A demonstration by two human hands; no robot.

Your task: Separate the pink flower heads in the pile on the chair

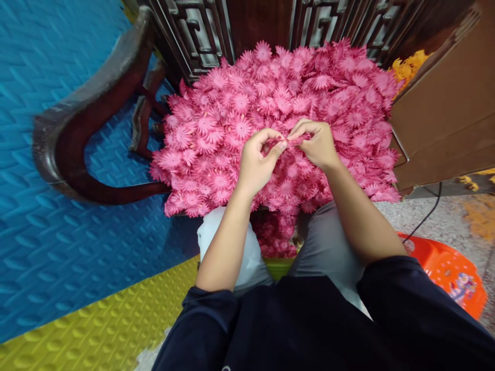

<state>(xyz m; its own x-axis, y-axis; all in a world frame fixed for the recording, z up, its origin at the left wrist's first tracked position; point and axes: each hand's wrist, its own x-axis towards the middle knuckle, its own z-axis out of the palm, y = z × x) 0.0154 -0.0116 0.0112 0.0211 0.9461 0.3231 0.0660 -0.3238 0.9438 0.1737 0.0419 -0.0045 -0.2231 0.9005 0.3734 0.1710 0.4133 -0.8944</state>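
The left hand (258,158) and right hand (316,142) are pinching a small pink piece (286,139) between them, above piled pink flowers (216,129).

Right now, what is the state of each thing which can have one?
Left hand: pinching a small pink piece
Right hand: pinching at the same piece
Pink flowers: heaped, overlapping, petals spread
Black cable: slack, curving
Red-orange plastic seat: partly hidden by right sleeve
Blue mat, yellow mat: lying flat
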